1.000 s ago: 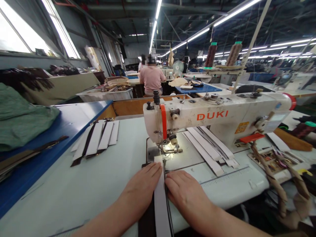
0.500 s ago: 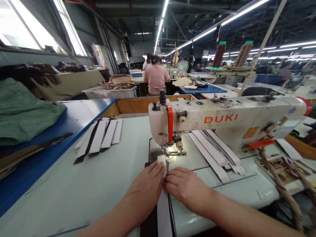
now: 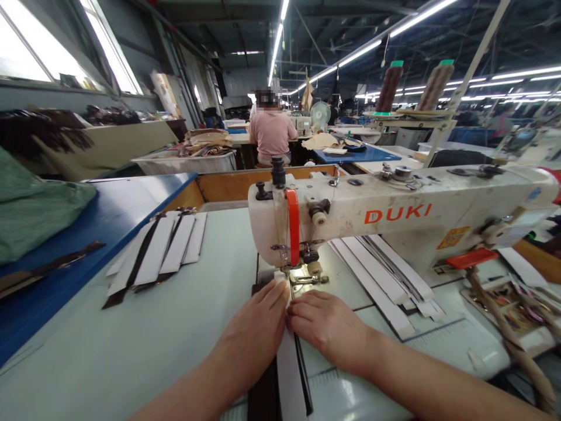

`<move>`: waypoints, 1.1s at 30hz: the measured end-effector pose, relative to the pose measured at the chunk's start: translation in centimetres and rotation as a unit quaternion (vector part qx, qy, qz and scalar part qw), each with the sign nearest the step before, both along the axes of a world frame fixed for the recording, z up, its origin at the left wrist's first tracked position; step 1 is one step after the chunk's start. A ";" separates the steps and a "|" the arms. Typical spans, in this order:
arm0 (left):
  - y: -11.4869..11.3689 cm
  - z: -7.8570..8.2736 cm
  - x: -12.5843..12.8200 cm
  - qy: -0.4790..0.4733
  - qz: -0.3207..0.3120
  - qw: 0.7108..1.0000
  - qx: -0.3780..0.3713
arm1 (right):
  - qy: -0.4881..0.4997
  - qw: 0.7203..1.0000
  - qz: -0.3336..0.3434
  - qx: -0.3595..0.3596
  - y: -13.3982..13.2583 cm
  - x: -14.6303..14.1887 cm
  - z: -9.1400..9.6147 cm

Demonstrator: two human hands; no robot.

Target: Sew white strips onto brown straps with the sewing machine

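A white strip with a dark underside (image 3: 287,374) lies on the pale table, running from the front edge up to the presser foot (image 3: 302,278) of a white DUKI sewing machine (image 3: 394,216). My left hand (image 3: 256,333) lies flat on the strip's left side, fingers together and stretched toward the needle. My right hand (image 3: 328,327) presses the strip's right edge with curled fingers, its fingertips touching those of the left hand just before the foot.
A fan of white and dark strips (image 3: 158,251) lies to the left on the table (image 3: 131,351); more strips (image 3: 385,280) are stacked under the machine arm. Green cloth (image 3: 35,210) sits on a blue bench. A person in pink (image 3: 269,134) sits farther back. Two thread cones (image 3: 416,88) stand behind.
Both hands have slid forward along the strip toward the presser foot, and the fingertips have closed together. The strip has fed farther under the foot.
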State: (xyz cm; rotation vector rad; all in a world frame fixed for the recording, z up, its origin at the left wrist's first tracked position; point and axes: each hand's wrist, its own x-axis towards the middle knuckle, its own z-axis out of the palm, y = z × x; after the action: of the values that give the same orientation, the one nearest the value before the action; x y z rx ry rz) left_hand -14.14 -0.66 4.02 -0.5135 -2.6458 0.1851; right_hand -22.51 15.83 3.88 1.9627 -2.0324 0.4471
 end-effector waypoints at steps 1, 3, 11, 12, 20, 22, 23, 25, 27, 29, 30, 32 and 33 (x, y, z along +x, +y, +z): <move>0.0 0.0 0.0 -0.002 0.001 1.000 0.005 | -0.002 1.000 0.000 0.000 0.0 0.0 0.1; -0.1 0.1 -0.1 -0.008 0.003 1.000 0.014 | -0.006 1.000 -0.003 0.004 -0.1 -0.1 0.3; -0.3 0.0 -0.3 -0.014 -0.005 0.999 0.033 | -0.007 1.000 -0.007 0.005 0.0 -0.3 0.4; -0.3 -0.1 -0.3 -0.011 -0.007 0.999 0.035 | -0.006 1.000 -0.010 0.003 0.0 -0.3 0.3; -0.5 0.0 -0.4 -0.002 -0.014 0.999 0.039 | -0.016 1.000 -0.017 0.014 -0.1 -0.4 0.3; -0.2 0.0 -0.1 0.008 -0.015 0.999 0.043 | -0.023 1.000 -0.016 0.011 0.3 -0.3 0.3; 0.0 -0.1 0.2 0.016 -0.008 0.999 0.049 | -0.028 0.999 -0.016 0.008 0.6 -0.2 0.3; 0.6 -0.2 1.5 0.031 0.013 0.997 0.065 | -0.043 0.999 -0.024 0.001 1.5 0.5 0.3; 1.3 -0.4 3.5 0.038 0.021 0.996 0.084 | -0.078 0.996 -0.046 -0.006 2.9 1.6 0.3; 1.9 -0.4 5.6 0.042 -0.020 0.994 0.100 | -0.129 0.990 -0.058 -0.009 4.3 3.1 0.2; 2.1 -0.4 6.6 0.048 -0.052 0.992 0.108 | -0.153 0.986 -0.055 -0.016 5.0 3.9 0.2; 2.5 -0.3 8.2 0.048 -0.097 0.987 0.115 | -0.184 0.982 -0.036 -0.039 6.1 5.2 0.2; 2.6 -0.3 8.7 0.047 -0.105 0.987 0.116 | -0.188 0.980 -0.026 -0.052 6.4 5.7 0.2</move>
State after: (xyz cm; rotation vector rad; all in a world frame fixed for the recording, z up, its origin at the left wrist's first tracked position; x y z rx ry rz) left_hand -5.47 1.97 3.76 -0.6812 -2.4581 -0.1576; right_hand -16.82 22.27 4.12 1.8669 -2.2173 0.9553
